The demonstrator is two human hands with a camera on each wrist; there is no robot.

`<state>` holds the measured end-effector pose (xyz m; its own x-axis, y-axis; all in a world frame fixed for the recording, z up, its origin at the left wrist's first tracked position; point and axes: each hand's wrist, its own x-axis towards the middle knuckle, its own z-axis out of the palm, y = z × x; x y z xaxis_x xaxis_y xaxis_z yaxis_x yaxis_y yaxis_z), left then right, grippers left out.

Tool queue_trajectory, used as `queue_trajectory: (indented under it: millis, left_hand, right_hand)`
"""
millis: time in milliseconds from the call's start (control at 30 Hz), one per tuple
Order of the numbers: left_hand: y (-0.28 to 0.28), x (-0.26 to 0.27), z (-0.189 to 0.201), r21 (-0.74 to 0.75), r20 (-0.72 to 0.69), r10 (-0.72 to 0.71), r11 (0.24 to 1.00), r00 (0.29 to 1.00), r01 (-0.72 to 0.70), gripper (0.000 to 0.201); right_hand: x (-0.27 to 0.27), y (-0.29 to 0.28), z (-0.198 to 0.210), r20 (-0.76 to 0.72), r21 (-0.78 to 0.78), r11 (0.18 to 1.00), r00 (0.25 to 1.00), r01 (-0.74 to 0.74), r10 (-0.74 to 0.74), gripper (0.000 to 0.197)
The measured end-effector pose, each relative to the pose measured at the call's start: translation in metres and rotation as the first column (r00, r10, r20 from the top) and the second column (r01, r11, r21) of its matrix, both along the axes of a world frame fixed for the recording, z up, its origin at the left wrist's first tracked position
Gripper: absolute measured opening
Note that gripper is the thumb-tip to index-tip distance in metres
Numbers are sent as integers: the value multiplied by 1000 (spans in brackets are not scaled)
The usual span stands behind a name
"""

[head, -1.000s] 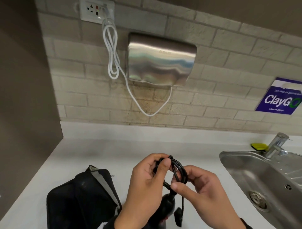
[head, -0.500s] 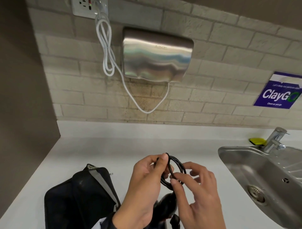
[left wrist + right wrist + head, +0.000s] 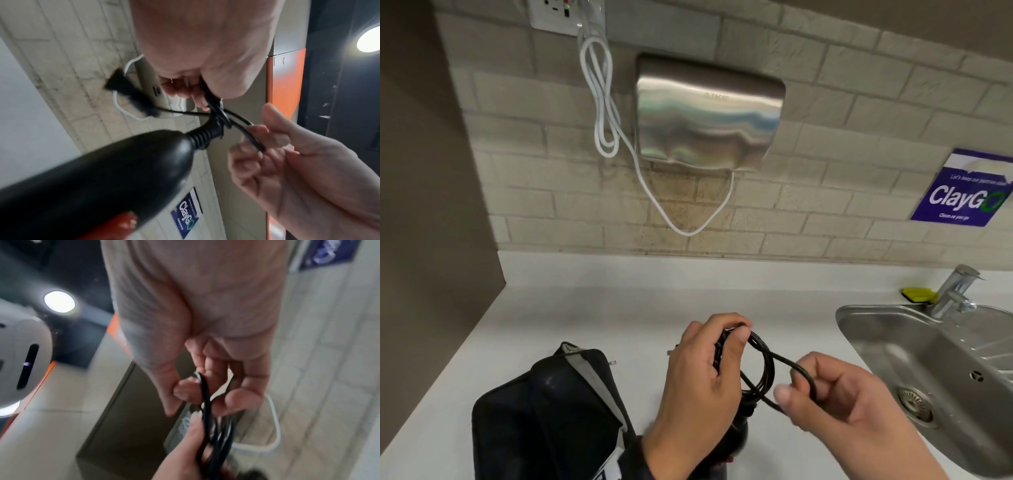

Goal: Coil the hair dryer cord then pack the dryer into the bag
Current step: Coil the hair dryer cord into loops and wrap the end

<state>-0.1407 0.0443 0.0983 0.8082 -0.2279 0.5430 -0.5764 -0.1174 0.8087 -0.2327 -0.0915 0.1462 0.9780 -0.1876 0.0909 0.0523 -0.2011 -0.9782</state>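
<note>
Head view: the person's left hand grips a bundle of black cord loops above the white worktop, its fingers curled round the top of the coil. The right hand has pulled one strand out to the right, forming a sideways loop pinched between thumb and fingertips. Half a second ago the right hand sat close against the coil with its fingers partly spread; now it is clamped on that strand and drawn away from the bundle. A second ago both hands were pressed together round the coil, so the gap between them is new. This suggests the loose tail is being wrapped or tucked to bind the coil, and the coiling step looks close to done, though not yet finished.

The left wrist view shows the hair dryer hanging below the left hand by its ribbed cord collar, with the plug dangling free to one side. The dryer is not yet packed. The black bag lies open on the worktop just left of the hands.

The camera has also tipped slightly downward, so the wall socket now sits at the top edge. A steel sink lies to the right.
</note>
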Motion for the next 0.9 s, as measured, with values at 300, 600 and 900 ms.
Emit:
queue_trajectory:
  millis: [300,600,900]
  left_hand:
    - [5,12,-4,190,104,61,979,993,-80,28]
    - [7,11,-4,197,115,30,979,993,-52,27]
    - [9,10,-2,167,114,-26,986,993,6,28]
  right_hand:
    - [-3,-12,-7,-63,-345,936,993,73,-101,36]
    - [-1,5,-4,135,347,923,964,169,-227,43]
    - [7,14,3,178,756,645,911,115,-372,66]
